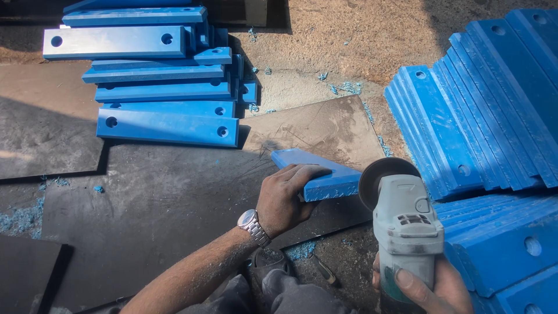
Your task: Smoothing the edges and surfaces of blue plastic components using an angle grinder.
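My left hand (286, 196) presses down on the near end of a blue plastic slab (325, 174) lying on a dark sheet (163, 203); a metal watch is on that wrist. My right hand (430, 288) grips the body of a grey angle grinder (404, 221). The grinder's dark disc (381, 177) sits right at the slab's near right edge.
A stack of blue drilled slabs (163, 87) lies at the upper left. More blue slabs lean in a row at the right (482, 110), with others below them (511, 244). Blue shavings (23, 218) are scattered on the dirt floor and dark sheets.
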